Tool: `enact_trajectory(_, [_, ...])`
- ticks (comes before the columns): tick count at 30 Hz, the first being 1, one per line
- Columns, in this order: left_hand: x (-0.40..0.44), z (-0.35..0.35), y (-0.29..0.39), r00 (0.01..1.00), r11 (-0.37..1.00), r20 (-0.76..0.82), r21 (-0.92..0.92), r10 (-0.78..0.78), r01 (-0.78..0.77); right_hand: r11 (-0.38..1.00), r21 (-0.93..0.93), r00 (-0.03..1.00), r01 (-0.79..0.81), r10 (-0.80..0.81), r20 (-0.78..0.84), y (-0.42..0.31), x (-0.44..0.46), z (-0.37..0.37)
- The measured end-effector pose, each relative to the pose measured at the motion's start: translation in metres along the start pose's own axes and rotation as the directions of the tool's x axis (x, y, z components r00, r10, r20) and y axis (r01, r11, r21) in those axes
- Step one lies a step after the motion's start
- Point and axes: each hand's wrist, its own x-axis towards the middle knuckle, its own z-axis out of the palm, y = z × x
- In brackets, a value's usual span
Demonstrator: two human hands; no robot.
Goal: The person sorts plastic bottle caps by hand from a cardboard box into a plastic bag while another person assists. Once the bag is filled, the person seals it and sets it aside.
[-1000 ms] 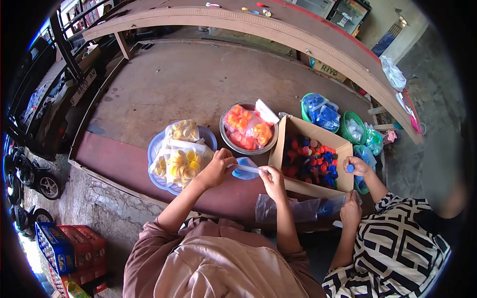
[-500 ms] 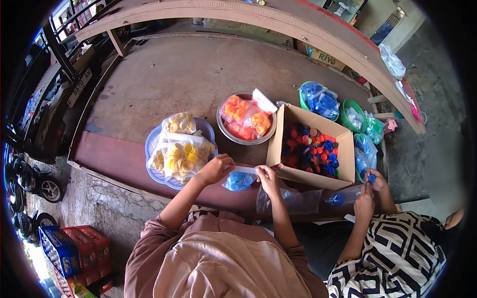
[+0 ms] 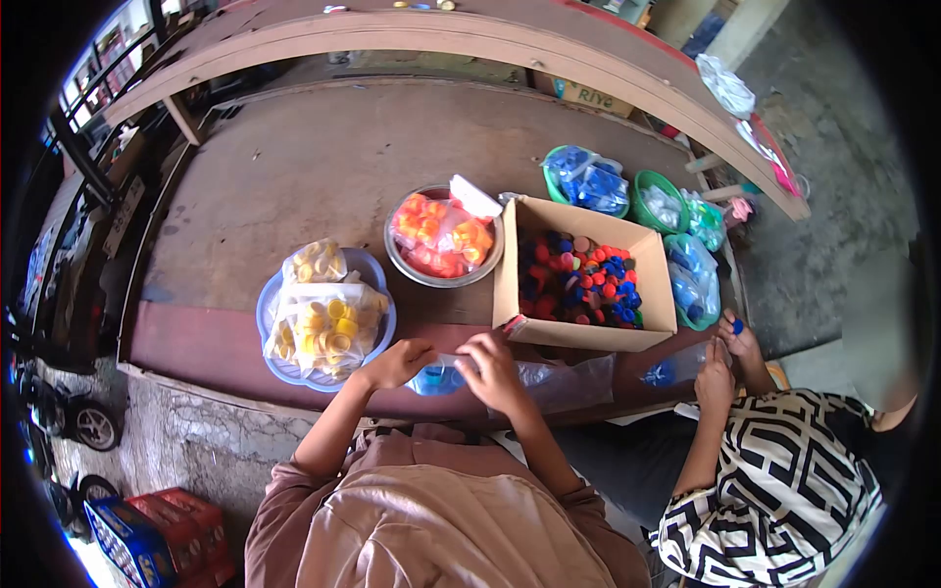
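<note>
Blue tray (image 3: 386,338): set near the front edge of the tabletop (image 3: 382,147), carrying clear bags of yellow caps (image 3: 331,333)
Left hand (image 3: 397,364): fingers pinched on the top edge of the bag of blue caps (image 3: 435,380)
Bag of blue caps: resting on the front strip of the tabletop, right of the tray, partly hidden by the hands
Metal bowl (image 3: 439,283): behind that bag, containing bagged orange caps (image 3: 431,230)
Right hand (image 3: 493,375): half a second ago pinching the opposite end of the bag's edge; now nearer the left, fingers loosely spread; contact with the plastic cannot be confirmed
Bag's edge: no longer drawn out straight between two pinches; judged a change of hold, work on the mouth unfinished
Carton (image 3: 588,335): open, holding loose caps (image 3: 588,279) of mixed colours
Co-worker's hands (image 3: 723,367): close together beyond the carton, a blue cap (image 3: 737,325) at the fingers
</note>
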Motion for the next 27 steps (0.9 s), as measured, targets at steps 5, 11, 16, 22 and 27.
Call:
enact_trajectory(5, [-0.02, 0.006, -0.01, 0.977, 0.986, 0.203, -0.136, -0.063, 0.092, 0.984, -0.142, 0.987, 0.107, -0.088, 0.131, -0.025, -0.021, 0.003])
enact_trajectory(11, [-0.027, 0.017, -0.016, 0.777, 0.74, 0.529, -0.358, -0.343, 0.57, 0.998, -0.019, 0.856, -0.06, 0.061, 0.514, -0.034, -0.038, -0.001])
enact_trajectory(16, [-0.016, 0.017, -0.013, 0.716, 0.757, 0.603, -0.266, -0.352, 0.597, 0.999, -0.039, 0.797, -0.009, 0.031, 0.604, -0.023, -0.035, -0.005])
enact_trajectory(22, [-0.007, 0.026, 0.022, 0.903, 0.837, 0.332, -0.381, -0.273, 0.393, 1.0, 0.003, 0.853, 0.011, -0.011, 0.521, 0.005, -0.036, -0.04])
enact_trajectory(27, [0.004, 0.031, 0.029, 0.952, 0.805, 0.178, -0.509, -0.248, 0.305, 0.98, 0.196, 0.929, -0.025, -0.049, 0.367, 0.024, -0.017, -0.104])
